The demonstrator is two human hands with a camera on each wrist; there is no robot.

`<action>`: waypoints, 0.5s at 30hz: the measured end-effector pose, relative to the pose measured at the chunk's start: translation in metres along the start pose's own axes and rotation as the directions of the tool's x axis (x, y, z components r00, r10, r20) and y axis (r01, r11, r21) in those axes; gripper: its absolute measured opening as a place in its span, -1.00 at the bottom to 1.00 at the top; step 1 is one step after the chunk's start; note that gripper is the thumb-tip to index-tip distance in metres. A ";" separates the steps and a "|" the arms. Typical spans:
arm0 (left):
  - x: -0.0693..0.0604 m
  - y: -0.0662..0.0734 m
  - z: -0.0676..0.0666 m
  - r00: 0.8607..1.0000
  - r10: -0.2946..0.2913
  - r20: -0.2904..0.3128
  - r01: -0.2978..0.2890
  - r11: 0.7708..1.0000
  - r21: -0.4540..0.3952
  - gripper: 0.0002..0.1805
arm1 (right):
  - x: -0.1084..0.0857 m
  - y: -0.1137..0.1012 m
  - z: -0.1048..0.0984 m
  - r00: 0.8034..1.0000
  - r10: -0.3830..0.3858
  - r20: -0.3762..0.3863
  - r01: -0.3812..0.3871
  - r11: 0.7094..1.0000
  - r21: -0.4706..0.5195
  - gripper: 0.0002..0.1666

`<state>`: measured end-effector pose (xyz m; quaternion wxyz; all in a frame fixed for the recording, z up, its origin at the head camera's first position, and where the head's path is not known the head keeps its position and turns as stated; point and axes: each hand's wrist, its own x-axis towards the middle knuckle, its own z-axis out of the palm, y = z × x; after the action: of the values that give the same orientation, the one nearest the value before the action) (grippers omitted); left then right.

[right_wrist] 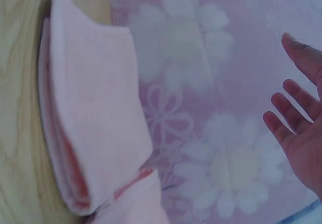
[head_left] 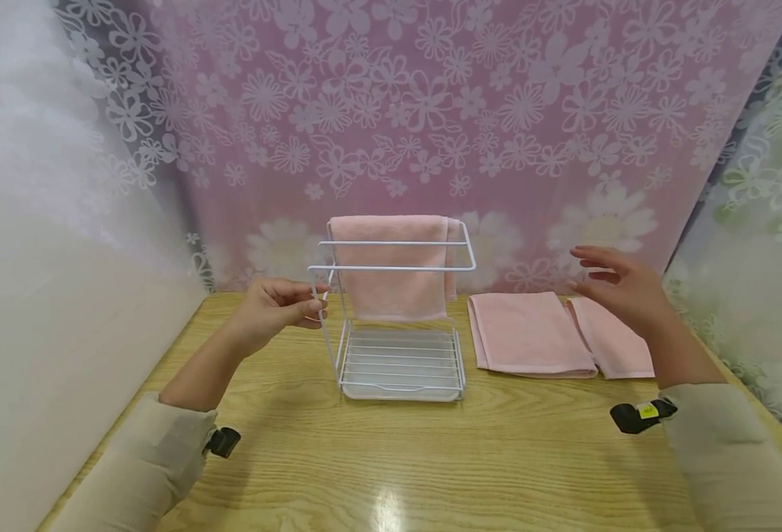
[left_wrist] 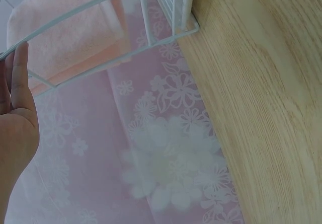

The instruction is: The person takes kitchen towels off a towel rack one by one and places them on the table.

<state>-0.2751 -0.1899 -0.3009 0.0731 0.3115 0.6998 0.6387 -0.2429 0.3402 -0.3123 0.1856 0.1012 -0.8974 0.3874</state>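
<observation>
Two bare hands reach in at either side of a white, coated-wire rack (head_left: 391, 268) with three bars across its top, upright on a pale yellow wood-grain table (head_left: 398, 451). Left of the rack, the left hand (head_left: 274, 307) pinches its near left upright lightly between thumb and bent fingers. Well to the right of the rack, the right hand (head_left: 624, 284) is raised, its thumb apart from the loosely spread fingers, and has hold of nothing.

One soft pink cloth towel (head_left: 387, 292) hangs over the rack's rearmost bar, falling behind the other two. Low in the rack, beneath the thin wires of its base, lies a shallow translucent whitish tray (head_left: 391, 395). Just right of the rack, a folded pink cloth towel (head_left: 527, 332) lies flat, and farther right, beside it, a second folded pink cloth (head_left: 613, 340), partly hidden by the right arm. Behind the rack hangs a pinkish-purple curtain (head_left: 378, 111) printed with white flowers. Beige sleeves (head_left: 717, 443) cover both forearms.
</observation>
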 end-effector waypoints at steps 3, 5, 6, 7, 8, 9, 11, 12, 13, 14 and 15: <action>0.002 -0.001 0.000 1.000 0.001 0.009 -0.001 1.000 -0.013 -0.77 | 0.007 -0.018 0.002 0.999 -0.020 0.039 0.020 1.000 -0.020 -0.39; 0.003 -0.001 0.000 1.000 0.000 0.011 0.000 1.000 -0.021 -0.79 | 0.013 -0.031 0.004 0.997 -0.039 0.061 0.042 0.998 -0.040 -0.39; 0.003 0.000 0.000 1.000 -0.002 0.009 0.002 1.000 -0.027 -0.81 | 0.016 -0.038 0.006 0.996 -0.053 0.075 0.056 0.997 -0.046 -0.40; 0.004 0.000 0.000 1.000 -0.008 0.001 0.008 0.999 -0.033 -0.83 | 0.018 -0.045 0.007 0.994 -0.061 0.090 0.066 0.997 -0.051 -0.40; 0.004 0.000 0.000 1.000 -0.010 -0.005 0.010 0.999 -0.035 -0.86 | 0.022 -0.052 0.010 0.992 -0.081 0.100 0.086 0.995 -0.045 -0.40; 0.003 0.001 0.000 1.000 -0.013 -0.014 0.013 0.999 -0.039 -0.88 | 0.026 -0.059 0.012 0.989 -0.099 0.110 0.104 0.994 -0.038 -0.40; 0.002 0.001 0.002 0.999 -0.023 -0.035 0.021 0.999 -0.049 -0.86 | 0.033 -0.071 0.017 0.983 -0.138 0.122 0.141 0.990 -0.014 -0.41; 0.001 0.001 0.002 0.999 -0.027 -0.043 0.024 0.998 -0.053 -0.82 | 0.036 -0.077 0.019 0.981 -0.151 0.124 0.153 0.988 -0.009 -0.42; 0.001 0.001 0.003 0.998 -0.028 -0.052 0.026 0.998 -0.053 -0.79 | 0.039 -0.084 0.021 0.978 -0.165 0.125 0.167 0.986 0.000 -0.43; 0.000 0.001 0.003 0.998 -0.029 -0.057 0.026 0.998 -0.054 -0.77 | 0.042 -0.090 0.024 0.976 -0.180 0.125 0.180 0.984 0.010 -0.44; 0.000 0.001 0.004 0.997 -0.033 -0.067 0.029 0.998 -0.060 -0.76 | 0.044 -0.096 0.025 0.974 -0.189 0.127 0.189 0.982 0.016 -0.44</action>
<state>-0.2728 -0.1870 -0.3012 0.0683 0.2766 0.6875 0.6679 -0.2579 0.2549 -0.2473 0.1636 0.2110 -0.8929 0.3625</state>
